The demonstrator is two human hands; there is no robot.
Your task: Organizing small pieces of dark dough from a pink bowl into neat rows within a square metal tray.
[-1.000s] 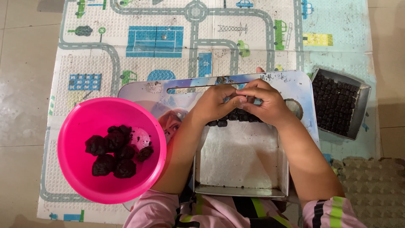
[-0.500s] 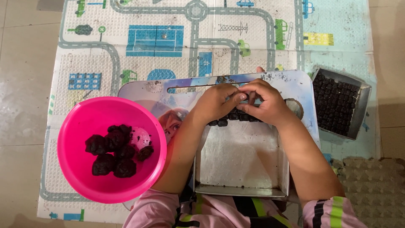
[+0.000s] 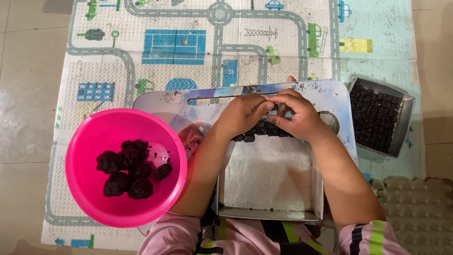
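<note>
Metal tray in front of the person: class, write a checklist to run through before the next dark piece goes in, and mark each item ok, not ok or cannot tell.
1. Free space in the metal tray: ok, most of its floor is bare.
2. Row of small dark pieces lined up at the far edge: ok, though partly hidden by the hands.
3. Piece held between left hand and right hand: cannot tell, fingers cover it.
4. Supply in the pink bowl: ok, several dark lumps remain.
5. Second tray at the right: ok, packed full with pieces.
</note>
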